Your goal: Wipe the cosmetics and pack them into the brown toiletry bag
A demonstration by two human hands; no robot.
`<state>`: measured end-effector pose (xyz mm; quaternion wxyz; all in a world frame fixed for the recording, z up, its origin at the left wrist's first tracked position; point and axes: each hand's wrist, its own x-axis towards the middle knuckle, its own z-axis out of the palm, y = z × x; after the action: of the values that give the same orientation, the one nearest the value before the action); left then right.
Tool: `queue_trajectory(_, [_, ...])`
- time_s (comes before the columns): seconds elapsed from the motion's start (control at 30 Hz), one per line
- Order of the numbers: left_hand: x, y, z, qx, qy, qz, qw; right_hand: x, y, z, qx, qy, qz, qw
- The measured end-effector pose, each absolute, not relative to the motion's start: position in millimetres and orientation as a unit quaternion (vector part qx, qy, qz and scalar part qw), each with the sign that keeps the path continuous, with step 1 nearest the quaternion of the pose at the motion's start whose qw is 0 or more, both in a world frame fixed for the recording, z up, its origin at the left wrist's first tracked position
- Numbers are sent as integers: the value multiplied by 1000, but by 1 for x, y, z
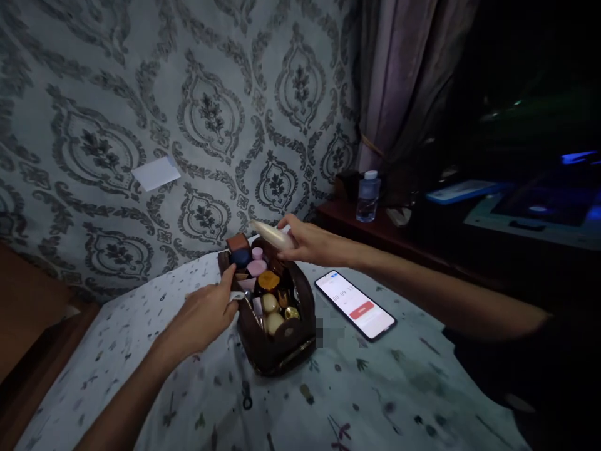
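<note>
A brown cosmetics bag (300, 351) stands unzipped on the patterned bedsheet, packed with several bottles and jars. My left hand (206, 316) grips its left edge, the index finger reaching toward a dark blue round lid (240, 257). Over the bag's far right end, my right hand (307, 241) is closed around a pale squeeze tube (272, 235), held tilted. Inside the bag I see pink caps (256, 268), an amber lid (269, 281), cream-coloured round caps (270, 304) and a gold cap (292, 312). The lower parts of these containers are hidden by the bag.
A phone (355, 305) with a running timer lies on the sheet right of the bag. On the dark red ledge (338, 216) behind stands a water bottle (369, 196). Patterned wallpaper (211, 113) rises behind the bed, with a white card (156, 173) against it.
</note>
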<state>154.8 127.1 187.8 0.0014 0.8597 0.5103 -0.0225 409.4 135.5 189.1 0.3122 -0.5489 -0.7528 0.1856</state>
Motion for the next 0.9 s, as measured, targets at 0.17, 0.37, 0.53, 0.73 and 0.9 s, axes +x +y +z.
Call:
queue_trajectory(0.17, [158, 141, 199, 874, 481, -72, 7, 413, 167, 194, -515, -806, 87, 280])
queue_trajectory(0.37, [147, 141, 186, 876, 477, -47, 56, 407, 198, 192, -433, -846, 88, 298])
queue_trajectory(0.53, [138, 137, 173, 866, 490, 4, 98, 386, 218, 185, -381, -879, 106, 265])
queue_trajectory(0.73, [145, 138, 176, 848, 508, 42, 143, 362, 236, 181, -317, -923, 99, 194])
queue_trajectory(0.9, [148, 138, 177, 834, 526, 37, 163, 349, 246, 181, -266, -948, 105, 139])
